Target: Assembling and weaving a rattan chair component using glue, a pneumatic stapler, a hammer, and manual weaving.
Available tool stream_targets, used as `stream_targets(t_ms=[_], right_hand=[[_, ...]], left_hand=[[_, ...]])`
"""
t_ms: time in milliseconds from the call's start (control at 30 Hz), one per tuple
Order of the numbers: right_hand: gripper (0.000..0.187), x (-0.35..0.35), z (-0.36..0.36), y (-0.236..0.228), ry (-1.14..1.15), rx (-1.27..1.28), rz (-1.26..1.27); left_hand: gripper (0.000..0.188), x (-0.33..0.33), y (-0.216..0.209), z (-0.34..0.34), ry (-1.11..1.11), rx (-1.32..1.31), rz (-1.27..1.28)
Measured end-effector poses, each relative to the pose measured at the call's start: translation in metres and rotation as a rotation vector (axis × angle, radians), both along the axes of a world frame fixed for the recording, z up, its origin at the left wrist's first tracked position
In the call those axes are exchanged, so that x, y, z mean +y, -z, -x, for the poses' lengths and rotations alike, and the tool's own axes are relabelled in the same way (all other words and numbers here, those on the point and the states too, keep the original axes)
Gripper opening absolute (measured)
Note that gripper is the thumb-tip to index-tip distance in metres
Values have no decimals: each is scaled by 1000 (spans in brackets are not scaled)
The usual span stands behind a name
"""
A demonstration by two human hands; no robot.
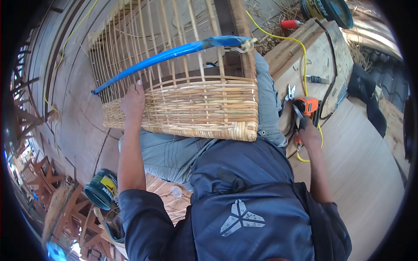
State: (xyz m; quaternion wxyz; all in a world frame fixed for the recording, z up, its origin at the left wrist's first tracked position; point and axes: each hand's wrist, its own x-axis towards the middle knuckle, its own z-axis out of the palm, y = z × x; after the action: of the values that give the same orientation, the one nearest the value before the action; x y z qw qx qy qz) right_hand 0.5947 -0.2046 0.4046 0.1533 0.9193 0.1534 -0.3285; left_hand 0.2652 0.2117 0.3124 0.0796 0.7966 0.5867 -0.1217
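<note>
A partly woven rattan panel lies across my lap, with bare upright stakes rising from its tight weave. My left hand is closed on the weave's upper edge, thumb up against the stakes. A bent blue plastic strip spans the stakes and is tied at its right end to a wooden post. At the right, my right hand is closed around the dark handle of what looks like a knife, its blade pointing away. Right beside it are an orange staple gun and open metal cutters.
A yellow air hose runs past the wooden bench, which carries a black cable. A red cylinder and a dark bucket are at the far right. Another bucket stands left, near stacked wooden pieces.
</note>
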Motion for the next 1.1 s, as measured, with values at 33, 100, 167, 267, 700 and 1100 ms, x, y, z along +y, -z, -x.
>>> stream_targets(t_ms=[33, 100, 167, 267, 700, 1100], right_hand=[[30, 1, -4, -13, 27, 1, 13], [33, -3, -14, -34, 71, 55, -290], [34, 52, 7, -66, 440, 218, -438], [25, 104, 47, -83, 783, 482, -1247], [31, 227, 126, -85, 160, 555, -582], [35, 236, 143, -61, 103, 579, -1001]], left_hand=[[45, 4, 14, 13, -40, -160, -34], [43, 11, 35, 29, -101, -266, -37], [37, 14, 46, 41, -148, -410, -69], [32, 20, 55, 50, -154, -507, -1], [27, 24, 76, 83, -171, -536, 84], [28, 19, 69, 91, -153, -569, 70]])
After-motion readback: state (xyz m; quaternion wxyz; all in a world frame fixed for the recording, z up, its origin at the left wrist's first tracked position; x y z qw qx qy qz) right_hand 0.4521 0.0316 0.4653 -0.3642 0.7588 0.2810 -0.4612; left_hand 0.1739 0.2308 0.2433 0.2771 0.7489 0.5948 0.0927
